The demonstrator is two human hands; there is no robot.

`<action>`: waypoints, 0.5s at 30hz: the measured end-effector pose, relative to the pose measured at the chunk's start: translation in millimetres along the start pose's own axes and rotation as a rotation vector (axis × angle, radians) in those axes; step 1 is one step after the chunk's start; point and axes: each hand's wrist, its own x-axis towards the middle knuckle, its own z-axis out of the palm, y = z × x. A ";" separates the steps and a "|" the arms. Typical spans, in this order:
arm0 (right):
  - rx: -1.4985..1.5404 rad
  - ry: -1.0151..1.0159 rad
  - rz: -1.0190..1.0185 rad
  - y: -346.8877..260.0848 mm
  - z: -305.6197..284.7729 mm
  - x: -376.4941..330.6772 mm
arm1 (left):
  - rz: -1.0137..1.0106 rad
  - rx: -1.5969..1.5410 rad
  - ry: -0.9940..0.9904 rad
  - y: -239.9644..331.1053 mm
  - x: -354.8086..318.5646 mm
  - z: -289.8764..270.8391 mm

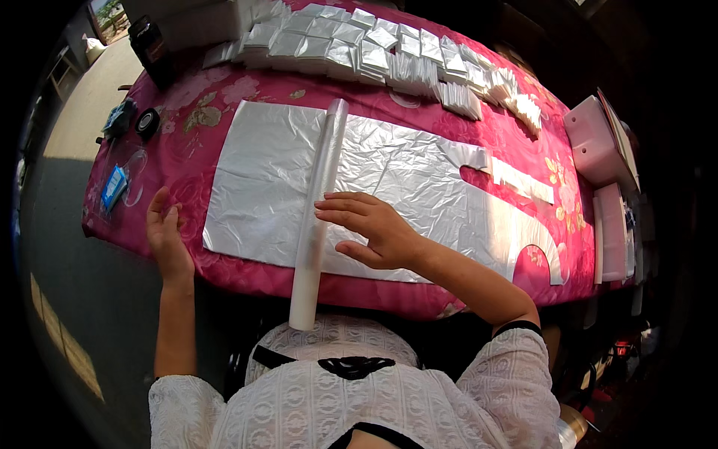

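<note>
A thin, crinkled white plastic sheet (pixel 404 179), shaped like a disposable apron with curved cut-outs at its right end, lies flat on the table. Across its left part rests a long whitish translucent tube (pixel 318 179), whose near end juts past the table edge toward my lap. My right hand (pixel 374 232) hovers over the sheet just right of the tube, fingers stretched and thumb apart. Its fingertips are at the tube; whether they touch I cannot tell. By the table's near left edge, my left hand (pixel 170 239) is raised with fingers apart and slightly bent, holding nothing.
Several stacks of folded white plastic squares (pixel 321 46) line the far side of the pink floral tablecloth (pixel 202 161). At the left are a dark jar (pixel 149 49), a black tape roll (pixel 147 123) and a blue packet (pixel 114 187). Pale boxes (pixel 598 142) stand at the right.
</note>
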 end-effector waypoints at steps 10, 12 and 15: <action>-0.382 -0.216 -0.087 56.7 64.5 78.6 | -0.054 0.065 -0.065 -1.9 -25.3 -27.8; -0.326 -0.215 -0.136 55.3 79.0 114.9 | -0.008 0.228 -0.171 -8.5 -36.1 -36.7; -0.308 -0.243 -0.089 46.4 101.8 154.8 | 0.019 0.639 -0.351 6.4 -59.1 -28.2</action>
